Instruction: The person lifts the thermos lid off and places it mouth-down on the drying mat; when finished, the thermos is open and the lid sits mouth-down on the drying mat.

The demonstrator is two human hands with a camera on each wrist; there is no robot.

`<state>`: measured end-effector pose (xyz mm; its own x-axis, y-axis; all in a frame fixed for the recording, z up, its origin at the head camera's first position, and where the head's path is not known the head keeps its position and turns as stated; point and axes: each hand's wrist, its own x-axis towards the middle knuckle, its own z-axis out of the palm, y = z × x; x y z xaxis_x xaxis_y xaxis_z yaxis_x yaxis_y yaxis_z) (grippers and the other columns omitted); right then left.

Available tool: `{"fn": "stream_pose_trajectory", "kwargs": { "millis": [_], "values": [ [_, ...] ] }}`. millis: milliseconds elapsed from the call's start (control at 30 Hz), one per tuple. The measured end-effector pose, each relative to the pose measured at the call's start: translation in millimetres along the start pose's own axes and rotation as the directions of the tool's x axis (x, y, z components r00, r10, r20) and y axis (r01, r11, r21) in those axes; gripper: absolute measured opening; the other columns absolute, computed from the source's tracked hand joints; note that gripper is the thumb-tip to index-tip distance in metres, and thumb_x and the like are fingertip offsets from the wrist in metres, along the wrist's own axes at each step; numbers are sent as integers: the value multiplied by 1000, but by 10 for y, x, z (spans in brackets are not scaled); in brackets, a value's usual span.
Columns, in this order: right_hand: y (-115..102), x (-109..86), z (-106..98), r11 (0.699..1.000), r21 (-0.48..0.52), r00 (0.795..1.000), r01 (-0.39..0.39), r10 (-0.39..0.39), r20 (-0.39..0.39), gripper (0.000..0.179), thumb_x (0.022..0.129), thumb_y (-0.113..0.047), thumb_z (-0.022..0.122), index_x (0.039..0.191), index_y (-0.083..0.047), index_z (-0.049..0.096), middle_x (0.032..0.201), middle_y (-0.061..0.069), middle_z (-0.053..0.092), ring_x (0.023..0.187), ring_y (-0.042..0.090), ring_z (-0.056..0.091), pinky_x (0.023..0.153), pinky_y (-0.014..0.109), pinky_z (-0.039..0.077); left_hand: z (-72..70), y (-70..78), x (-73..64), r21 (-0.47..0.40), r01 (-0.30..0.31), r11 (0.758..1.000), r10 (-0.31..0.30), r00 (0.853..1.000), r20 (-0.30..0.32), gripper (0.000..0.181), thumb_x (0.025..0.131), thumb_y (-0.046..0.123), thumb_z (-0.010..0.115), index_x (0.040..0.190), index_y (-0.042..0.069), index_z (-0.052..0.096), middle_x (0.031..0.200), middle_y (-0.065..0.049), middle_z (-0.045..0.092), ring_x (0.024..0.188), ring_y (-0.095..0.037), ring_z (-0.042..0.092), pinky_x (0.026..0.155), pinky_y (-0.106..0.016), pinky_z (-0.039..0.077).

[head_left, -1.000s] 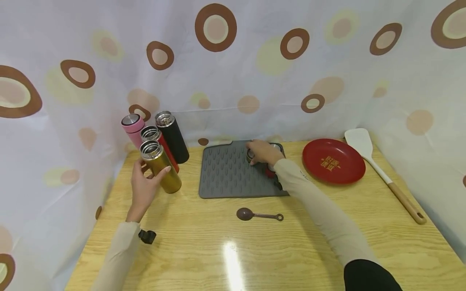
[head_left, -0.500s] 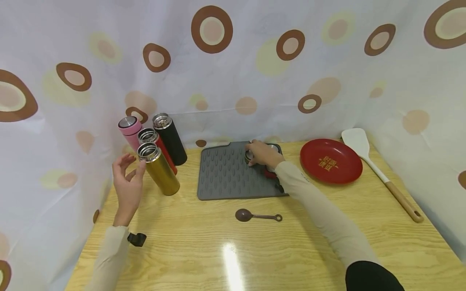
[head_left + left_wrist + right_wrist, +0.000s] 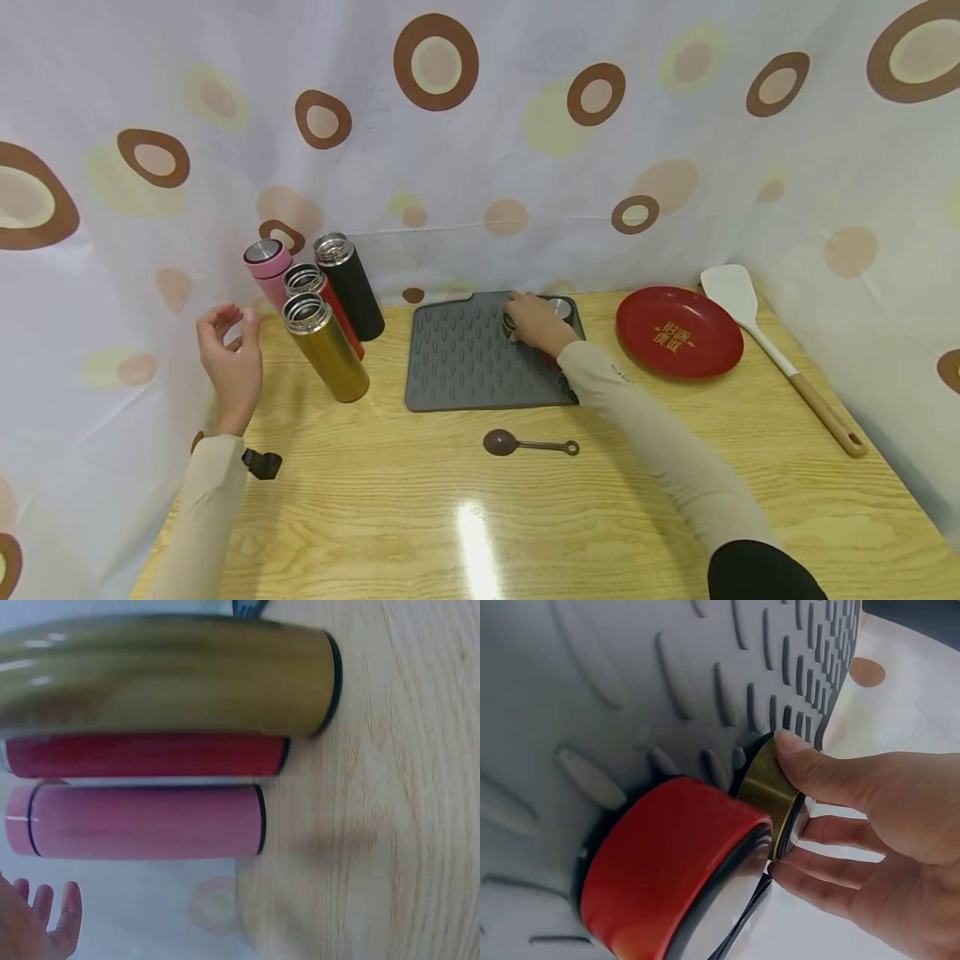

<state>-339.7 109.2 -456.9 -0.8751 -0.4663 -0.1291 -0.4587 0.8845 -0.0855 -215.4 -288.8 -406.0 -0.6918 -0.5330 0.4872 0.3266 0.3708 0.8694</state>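
My right hand [image 3: 538, 321] pinches a gold bottle lid [image 3: 769, 784] between thumb and fingers on the grey ridged mat [image 3: 457, 358]. Close by on the mat sits a red lid [image 3: 671, 862], and a black lid with a silver top [image 3: 558, 308] is partly hidden behind my hand. My left hand [image 3: 231, 362] is raised left of the bottles, fingers loosely curled around nothing. Nearest to it stand the lidless gold bottle [image 3: 330, 358] and the capped pink bottle [image 3: 266, 267]. Between and behind them are the lidless red bottle [image 3: 347, 329] and black bottle [image 3: 358, 300].
A brown spoon [image 3: 501, 442] lies in front of the mat on the wooden table [image 3: 375, 508]. To the right is a red plate [image 3: 705, 333], with a white spatula [image 3: 757, 325] beside it. A patterned curtain [image 3: 480, 167] closes the back and sides.
My left hand has let go of the gold bottle and moved away to the left. The bottle stays standing. My right hand has stayed at the gold lid on the mat.
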Motion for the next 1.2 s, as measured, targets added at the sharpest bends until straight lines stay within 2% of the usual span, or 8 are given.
{"fn": "stream_pose_trajectory", "kwargs": {
  "millis": [67,200,333,467,733,967,1100,1200],
  "values": [
    [-12,2,8,1000,-13,1000,-2,2,-4,47,93,-17,81,135,-2,65,140,19,58,125,38,61,101,50,56,-3,-110,76,23,22,999,-22,1000,15,44,104,14,61,138,-11,47,122,6,54,122,-9,55,93,-21,44],
    [-32,9,12,999,-38,1000,0,0,-14,45,93,-17,81,132,-1,66,138,20,60,123,38,63,100,48,56,-9,-384,262,50,61,997,-65,995,73,57,101,21,68,147,-2,43,142,-10,49,135,-22,50,101,-26,45],
    [-46,16,6,998,-55,1000,-4,3,-17,44,93,-18,81,132,-1,67,137,19,60,122,37,63,100,46,56,7,-541,425,80,112,990,-123,982,147,76,95,30,76,155,9,34,158,-12,37,146,-26,39,113,-37,42],
    [-53,20,4,998,-61,1000,-9,7,-26,44,93,-19,81,132,-2,68,137,18,61,121,36,64,100,46,57,44,-598,540,90,153,984,-168,967,192,86,92,31,80,159,15,28,163,-11,30,151,-28,33,118,-42,38],
    [-42,38,15,998,-59,999,27,-29,-33,46,93,-22,81,133,-3,68,132,18,63,117,35,66,95,46,58,90,-678,641,-10,234,972,-225,943,247,81,95,17,75,160,18,27,164,-12,31,150,-26,34,124,-46,33],
    [36,-15,-12,999,-41,1000,-6,5,-27,47,93,-21,82,134,-3,68,135,19,61,118,35,65,96,46,58,270,-757,752,72,225,972,-235,905,353,80,98,12,67,164,10,22,164,-17,33,149,-31,38,123,-41,37],
    [29,-21,-24,1000,-20,999,24,-24,-39,47,92,-20,82,133,-2,68,131,20,62,115,35,66,96,46,58,300,-826,789,120,253,960,-279,896,346,75,99,11,59,163,6,21,161,-20,35,147,-34,40,122,-43,38],
    [15,-11,-12,1000,-11,999,24,-25,-34,47,92,-20,82,134,-2,68,132,20,62,117,35,65,97,46,57,294,-857,786,154,269,951,-306,899,313,71,99,11,58,160,5,24,154,-19,40,142,-31,46,119,-40,42]
  ]
}}
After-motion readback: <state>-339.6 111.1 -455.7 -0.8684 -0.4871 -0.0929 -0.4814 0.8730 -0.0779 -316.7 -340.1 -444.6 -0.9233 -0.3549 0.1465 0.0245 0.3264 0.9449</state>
